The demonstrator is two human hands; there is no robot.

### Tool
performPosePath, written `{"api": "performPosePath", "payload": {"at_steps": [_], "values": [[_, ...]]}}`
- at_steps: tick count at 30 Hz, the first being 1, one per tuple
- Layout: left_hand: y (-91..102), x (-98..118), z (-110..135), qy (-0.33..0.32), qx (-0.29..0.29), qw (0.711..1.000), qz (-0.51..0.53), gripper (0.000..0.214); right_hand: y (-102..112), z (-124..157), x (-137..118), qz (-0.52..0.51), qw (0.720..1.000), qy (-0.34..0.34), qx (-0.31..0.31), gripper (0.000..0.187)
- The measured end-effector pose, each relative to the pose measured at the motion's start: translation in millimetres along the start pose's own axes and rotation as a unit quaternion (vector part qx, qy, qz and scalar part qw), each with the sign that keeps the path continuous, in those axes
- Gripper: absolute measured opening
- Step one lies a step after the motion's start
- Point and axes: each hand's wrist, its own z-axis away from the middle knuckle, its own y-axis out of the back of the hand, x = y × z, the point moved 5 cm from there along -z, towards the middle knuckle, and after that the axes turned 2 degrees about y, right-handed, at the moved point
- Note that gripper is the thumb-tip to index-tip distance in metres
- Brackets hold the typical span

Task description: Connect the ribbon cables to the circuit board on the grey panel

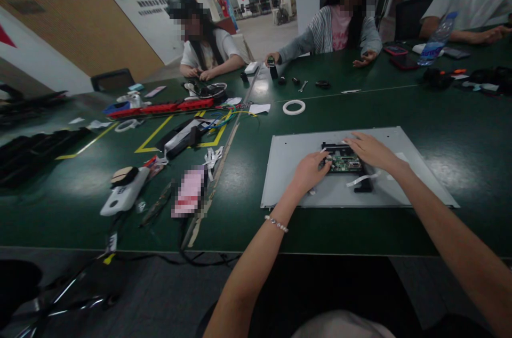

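A green circuit board (pixel 344 163) in a black frame sits on a flat light-grey panel (pixel 288 154). My left hand (pixel 310 171) grips the left edge of the board, thumb and fingertips closed against it. At the far right corner of the board, my right hand (pixel 372 150) rests with its fingers stretched out; its thumb is hidden. A white strip (pixel 362 180) lies near the board's right side, by a dark piece (pixel 363 184) below it.
A roll of white tape (pixel 294 107) lies beyond the panel. To the left are a white device (pixel 125 191), a pink-screened phone (pixel 190 191) and cables. Co-workers sit across the green table (pixel 236 220). A water bottle (pixel 437 39) stands at far right.
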Motion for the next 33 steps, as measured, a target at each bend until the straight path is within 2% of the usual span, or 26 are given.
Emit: {"api": "performPosePath", "payload": {"at_steps": [5,10,15,23,28,33], "values": [[1.1,0,1,0.023,0.005,0.999,0.044,0.035,17,39,22,-0.069,0.997,-0.002,0.035,0.048],[0.7,0,0,-0.005,0.012,1.000,0.009,0.036,14,72,19,-0.026,0.999,0.036,-0.022,0.051],[-0.8,0,0,-0.029,0.009,0.999,-0.019,0.038,9,77,14,0.018,0.998,0.038,-0.035,0.054],[-1.3,-1,1,-0.034,0.007,0.999,-0.029,0.039,10,83,9,0.008,0.998,0.049,-0.037,0.052],[-3.3,-2,1,-0.044,0.015,0.998,-0.051,0.040,4,89,9,0.019,0.997,0.052,-0.054,0.052],[-4.7,-3,0,-0.046,0.020,0.996,-0.080,0.039,5,92,6,0.022,0.995,0.049,-0.078,0.054]]}}
